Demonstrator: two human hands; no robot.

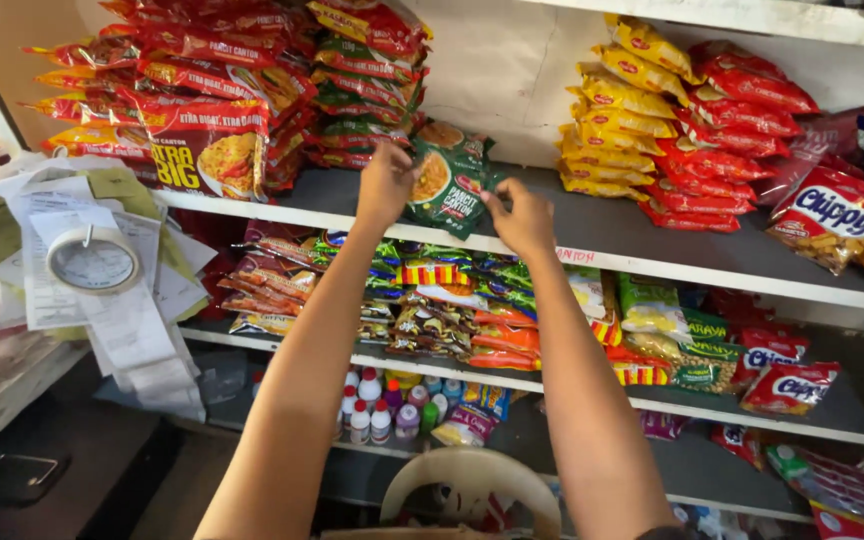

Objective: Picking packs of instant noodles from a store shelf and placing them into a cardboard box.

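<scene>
Both hands up at the top shelf, sharing one green noodle packet. Left hand has the packet's left edge, fingers closed on it; right hand pinches the lower right corner, fingers curled tight. Packet sits between the two hands, tilted, long axis running roughly upper-left to lower-right, printed face toward the camera. Can't tell whether its bottom edge touches the shelf or hangs just above it.

Neither hand is clearly nearer: both are in contact, left higher, right lower and closer to the shelf's front lip.

Surface: dark grey shelf board with a white front edge, bare patch directly behind the packet. Left of that gap, a tall stack of red and orange noodle packs plus a stack of red-green ones; right of it, yellow packets and red packets (well apart from the hands). The shelf below is crammed with mixed sachets, and small bottles stand lower still.
</scene>
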